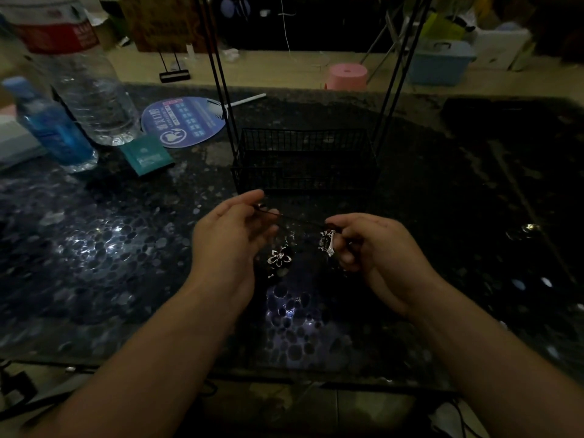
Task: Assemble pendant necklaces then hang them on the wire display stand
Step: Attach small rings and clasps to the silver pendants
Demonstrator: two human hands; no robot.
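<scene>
Both hands hover above the dark pebbled desk [94, 248], just in front of the stand [303, 159] — a black wire basket with thin uprights rising out of frame. A thin dark cord [300, 220] runs taut between the hands. The left hand [230, 235] pinches one end between thumb and fingertips, its other fingers loosely spread. The right hand [373, 245] is curled round the other end and a silver pendant [328, 242] at its fingertips. A second, flower-shaped pendant [279, 257] lies on the desk between the hands, below the cord. Two bottles [91, 90], a fan [183, 120] and a green packet [147, 154] sit far left.
</scene>
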